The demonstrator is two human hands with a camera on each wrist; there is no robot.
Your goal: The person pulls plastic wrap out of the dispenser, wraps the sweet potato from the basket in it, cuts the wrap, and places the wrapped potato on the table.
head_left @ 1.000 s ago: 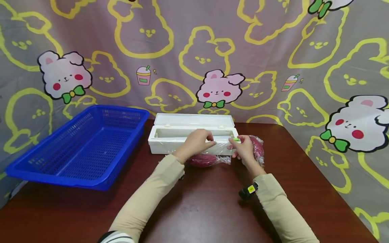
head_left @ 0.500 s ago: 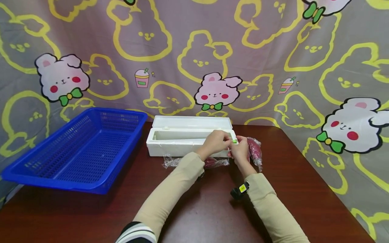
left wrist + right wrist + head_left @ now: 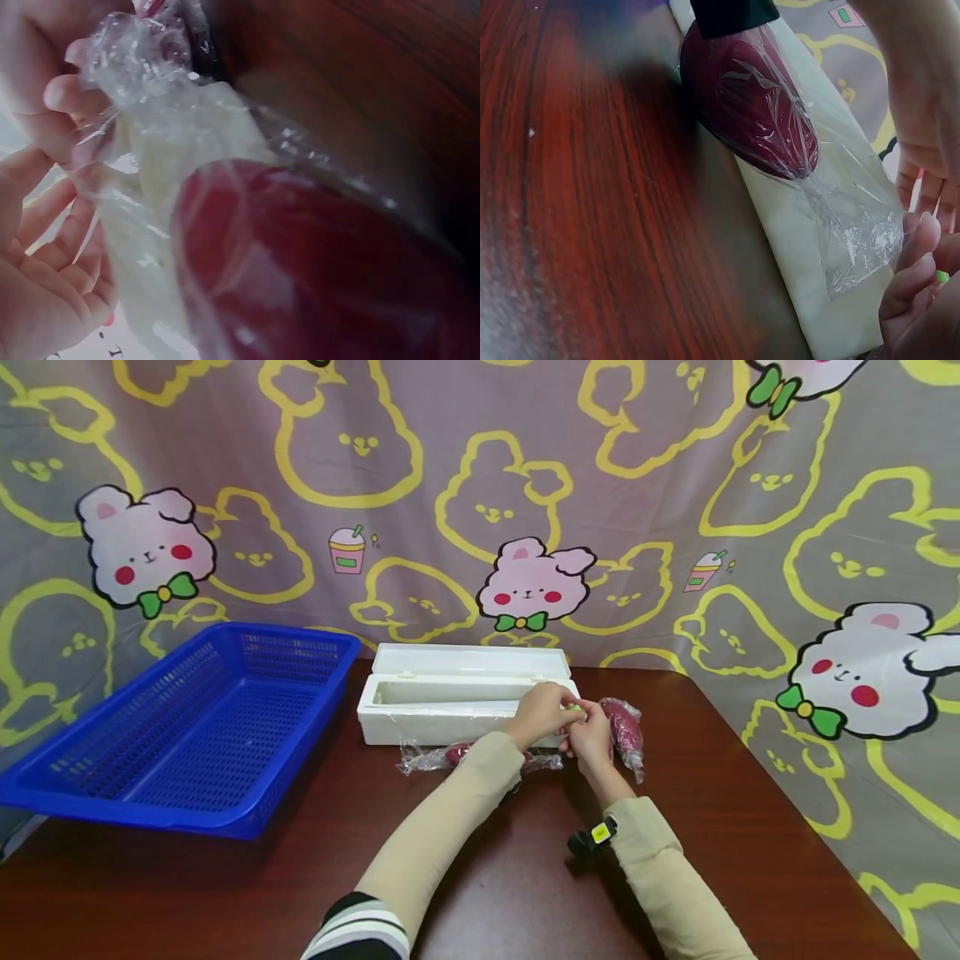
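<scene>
A long white box (image 3: 427, 727), its lid raised at the back, has clear film over its front and a small green tab (image 3: 575, 707) at its right end. My left hand (image 3: 546, 712) reaches across to this end and pinches the tab with thumb and fingertips. My right hand (image 3: 591, 735) meets it there, its thumb and fingers curled at the same tab (image 3: 943, 277). Below the box front lies a dark red, oblong thing (image 3: 754, 105) wrapped in clear film, partly hidden by my left forearm. Another wrapped red one (image 3: 624, 731) lies right of my right hand.
A blue slotted plastic basket (image 3: 251, 822) stands on the left of the brown table (image 3: 480, 893). A patterned curtain (image 3: 420, 443) hangs right behind the box. The table's right edge runs down toward the front right.
My left hand has moved right from above the middle of the box to the green tab. My right hand has stayed near the tab, and the wrapped thing below now shows farther left.
</scene>
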